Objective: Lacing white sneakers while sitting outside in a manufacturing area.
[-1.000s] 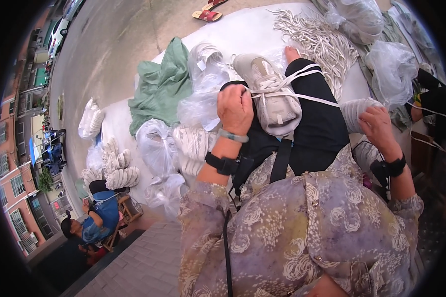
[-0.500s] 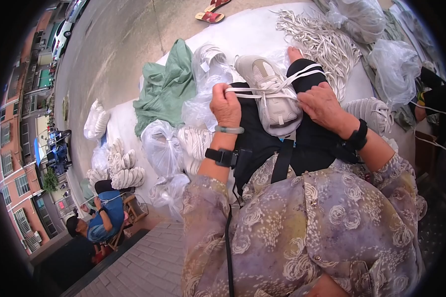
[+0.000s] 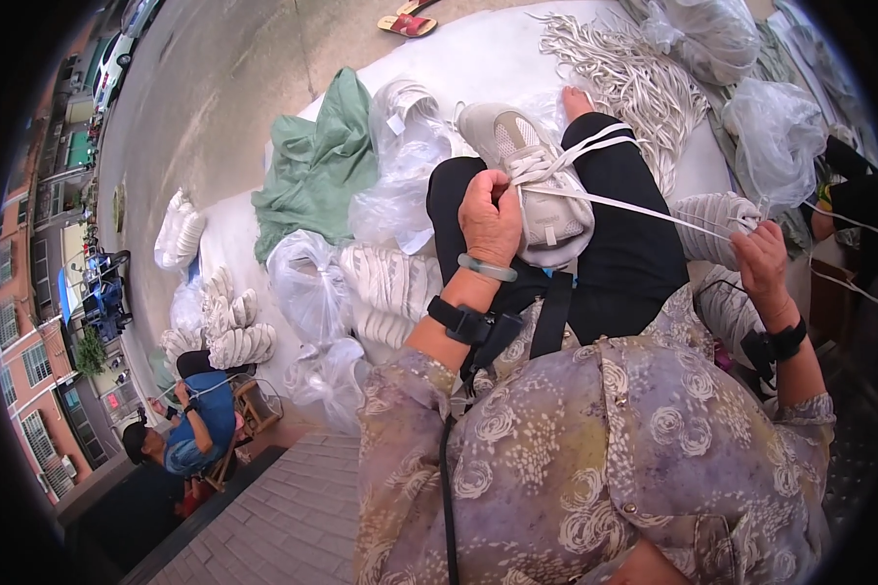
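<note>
A pale beige sneaker (image 3: 551, 216) rests between my thighs, its toe pointing away from me. White lace is threaded partway across its tongue. My right hand (image 3: 761, 255), out to the right, is closed on a shoelace (image 3: 644, 208) that runs taut back to the shoe. At the shoe's left side my left hand (image 3: 491, 219) is closed, thumb and fingers pinched at the lacing; what exactly they hold is hidden. Another length of lace lies loose over my right knee.
A heap of white laces (image 3: 634, 88) lies beyond my right foot. Left of me are a green cloth (image 3: 317, 171), clear plastic bags (image 3: 312, 283) and stacked sneakers (image 3: 385, 278). More shoes (image 3: 717, 224) sit on my right. A co-worker (image 3: 200, 424) sits at far left.
My right hand has swung out to the right, drawing the lace long and straight. My left hand has moved right, in against the shoe.
</note>
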A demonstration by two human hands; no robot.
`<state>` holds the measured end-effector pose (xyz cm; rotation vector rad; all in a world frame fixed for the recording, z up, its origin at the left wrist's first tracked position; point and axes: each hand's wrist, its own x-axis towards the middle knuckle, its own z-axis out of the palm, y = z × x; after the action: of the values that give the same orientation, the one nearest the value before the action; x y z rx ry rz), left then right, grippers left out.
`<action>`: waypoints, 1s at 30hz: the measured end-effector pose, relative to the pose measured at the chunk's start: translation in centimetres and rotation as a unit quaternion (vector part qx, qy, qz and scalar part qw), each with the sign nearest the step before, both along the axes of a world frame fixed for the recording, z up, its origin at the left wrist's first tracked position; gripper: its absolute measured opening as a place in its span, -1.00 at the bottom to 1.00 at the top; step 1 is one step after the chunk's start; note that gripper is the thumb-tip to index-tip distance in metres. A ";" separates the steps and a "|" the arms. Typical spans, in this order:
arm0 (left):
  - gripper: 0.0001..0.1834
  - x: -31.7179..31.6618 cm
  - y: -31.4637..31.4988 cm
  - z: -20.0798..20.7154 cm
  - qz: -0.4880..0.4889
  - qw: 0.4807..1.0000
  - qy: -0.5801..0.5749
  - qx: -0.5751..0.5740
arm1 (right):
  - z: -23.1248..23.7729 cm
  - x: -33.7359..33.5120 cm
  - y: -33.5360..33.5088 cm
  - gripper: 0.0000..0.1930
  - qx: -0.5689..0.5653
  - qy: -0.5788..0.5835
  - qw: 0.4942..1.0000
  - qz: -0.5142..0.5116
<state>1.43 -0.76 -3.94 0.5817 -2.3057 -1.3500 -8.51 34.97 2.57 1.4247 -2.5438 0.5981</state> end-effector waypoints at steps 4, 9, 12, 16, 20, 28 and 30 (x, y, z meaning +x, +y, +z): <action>-0.87 0.1 -0.2 0.9 0.004 1.000 -0.016 0.024 | -0.8 0.2 -2.4 -0.79 0.000 -0.065 0.998 0.015; -0.84 -0.6 0.5 2.1 -0.041 0.989 0.022 -0.138 | -1.0 -0.2 -10.4 -0.55 -0.078 -0.127 0.988 0.037; -0.86 -1.5 1.7 2.4 -0.069 0.969 0.034 -0.234 | -1.6 0.0 -15.6 -0.50 -0.114 -0.118 0.985 0.060; -0.90 -2.2 2.6 1.9 -0.071 0.956 0.012 -0.284 | -3.0 0.8 -19.0 -0.59 -0.063 -0.110 0.991 0.035; -0.91 -2.2 2.5 1.0 -0.047 0.947 0.006 -0.318 | -4.4 0.8 -19.8 -0.69 -0.098 -0.133 0.986 0.027; -0.90 -4.3 1.9 0.4 -0.074 0.937 0.026 -0.340 | -5.0 -1.5 -20.4 -0.83 -0.062 -0.260 0.962 -0.051; -0.88 -4.4 2.1 0.4 -0.087 0.937 0.019 -0.337 | -5.2 -1.5 -20.3 -0.83 -0.049 -0.266 0.961 -0.051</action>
<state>-3.02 1.32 -3.51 0.1258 -2.6123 -0.5396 -9.97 14.70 -2.64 1.2134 -2.9007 1.2113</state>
